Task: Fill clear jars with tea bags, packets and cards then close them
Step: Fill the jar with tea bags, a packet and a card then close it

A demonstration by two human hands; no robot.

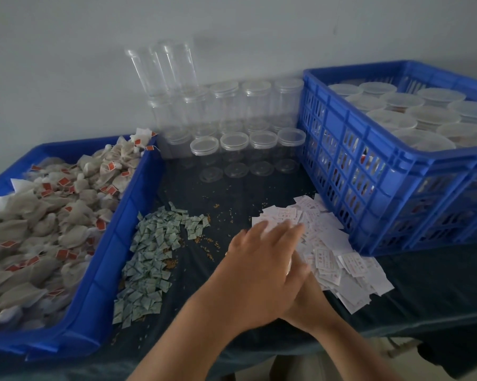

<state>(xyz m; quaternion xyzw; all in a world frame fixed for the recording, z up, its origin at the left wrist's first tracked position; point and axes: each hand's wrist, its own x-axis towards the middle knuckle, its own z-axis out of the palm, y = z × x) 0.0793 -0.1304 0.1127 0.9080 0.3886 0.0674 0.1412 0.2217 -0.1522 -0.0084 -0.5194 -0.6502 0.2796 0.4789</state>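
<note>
Cards: loose white pile, centre right, beside the blue crate, handy for picking
Left hand: fingers straight, flat over the pile's edge, probably gathering
Right hand: tucked beneath, grip cannot be told
Jars: upper centre, awaiting filling

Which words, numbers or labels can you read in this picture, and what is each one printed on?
No text here can be read.
white cards: red print, too blurred to read.
green packets: printed marks, too small to read.
red tags on the tea bags: no lettering can be made out.
clear jars and blue crate: no labels visible.
</note>
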